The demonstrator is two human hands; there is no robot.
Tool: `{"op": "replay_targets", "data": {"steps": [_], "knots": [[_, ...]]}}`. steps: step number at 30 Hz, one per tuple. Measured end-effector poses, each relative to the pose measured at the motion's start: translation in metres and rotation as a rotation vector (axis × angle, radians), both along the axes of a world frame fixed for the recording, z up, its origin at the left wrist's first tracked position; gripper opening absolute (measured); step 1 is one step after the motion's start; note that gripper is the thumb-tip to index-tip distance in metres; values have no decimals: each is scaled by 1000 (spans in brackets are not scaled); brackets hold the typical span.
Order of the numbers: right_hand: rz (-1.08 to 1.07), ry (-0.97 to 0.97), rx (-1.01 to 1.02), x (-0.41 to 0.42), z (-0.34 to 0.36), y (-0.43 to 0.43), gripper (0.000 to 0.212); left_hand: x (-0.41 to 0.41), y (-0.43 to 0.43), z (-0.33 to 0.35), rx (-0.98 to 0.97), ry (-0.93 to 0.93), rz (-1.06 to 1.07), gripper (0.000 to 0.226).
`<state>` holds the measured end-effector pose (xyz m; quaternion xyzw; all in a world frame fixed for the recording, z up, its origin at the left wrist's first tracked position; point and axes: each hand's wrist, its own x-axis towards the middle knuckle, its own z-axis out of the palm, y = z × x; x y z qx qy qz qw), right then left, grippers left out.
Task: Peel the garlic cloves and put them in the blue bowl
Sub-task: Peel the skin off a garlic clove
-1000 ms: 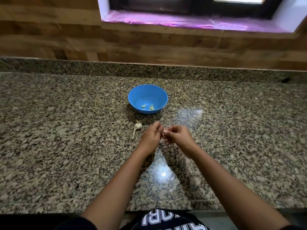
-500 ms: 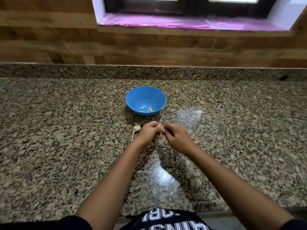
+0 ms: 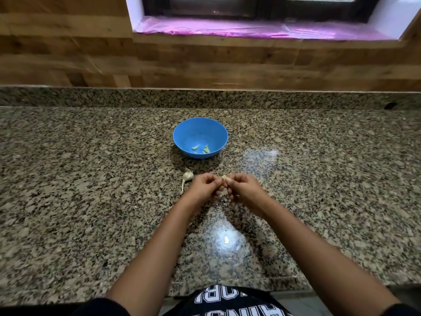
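A blue bowl (image 3: 200, 124) stands on the granite counter (image 3: 79, 190) and holds a few pale peeled garlic cloves (image 3: 201, 149) near its front wall. Just in front of it my left hand (image 3: 205, 187) and my right hand (image 3: 241, 188) meet, fingers curled, and pinch one small garlic cloves piece (image 3: 224, 178) between their fingertips. Only the pale tip of that clove shows. To the left of my left hand lies the rest of a garlic bulb (image 3: 187, 176) with its dry stem pointing towards me.
A raised granite ledge and a wooden wall (image 3: 205, 62) close the back of the counter. Above is a window sill (image 3: 250, 29) covered in pink plastic. The counter's front edge runs just before my body.
The view tilted up a little, so more of the wall and window show. Both hands stay together on the clove, its pale tip now showing between the fingertips.
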<state>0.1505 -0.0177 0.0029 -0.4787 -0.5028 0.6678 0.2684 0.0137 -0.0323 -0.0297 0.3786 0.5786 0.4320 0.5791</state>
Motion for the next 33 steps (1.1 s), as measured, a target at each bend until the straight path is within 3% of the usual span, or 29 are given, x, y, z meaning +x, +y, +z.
{"op": "replay_targets", "data": {"steps": [3,7,11,15,17,20,23,26,29,33], "knots": [[24,-181,130,4,-3,-1,21,-4,-1,0,42,183,45,15],[70,-268,224,5,-5,-1,20,-4,-3,8,130,267,37,6],[79,-228,190,2,-6,2,16,-1,-1,7,92,101,55,7],[84,-22,14,4,-1,2,18,2,-2,5,-46,-284,87,12],[91,-247,162,2,-5,3,17,4,-3,5,-95,-259,100,14],[114,-625,537,0,-14,4,13,7,1,2,-102,-71,117,12],[114,-700,793,0,-23,2,14,11,4,0,-106,-18,182,14],[94,-696,907,-1,-30,-1,17,15,2,-1,-130,-51,251,15],[37,-597,828,0,-31,-1,17,14,-1,0,-148,-144,263,15],[-33,-145,288,5,-26,4,17,9,-4,2,-123,-263,237,8]]}}
